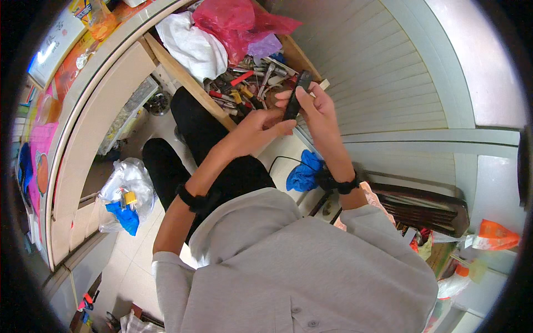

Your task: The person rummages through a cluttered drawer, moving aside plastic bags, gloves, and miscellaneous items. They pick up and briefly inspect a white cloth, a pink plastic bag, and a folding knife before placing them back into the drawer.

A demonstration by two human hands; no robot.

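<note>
A slim black handheld object, its exact kind unclear, is held in both hands above the drawer's front corner. My right hand grips its upper part, thumb along the side. At the lower end, my left hand has its thumb and fingers around it, partly hidden. Beneath lies an open wooden drawer full of jumbled hand tools. Among them are a red-handled tool, yellow-and-black handles, a flat red piece and a metal wrench-like tool.
In the drawer's far part lie a white cloth and a red plastic bag. A clear bag holding a padlock sits left of my legs. A blue cloth bundle lies below my right wrist. A pale louvred door borders the right.
</note>
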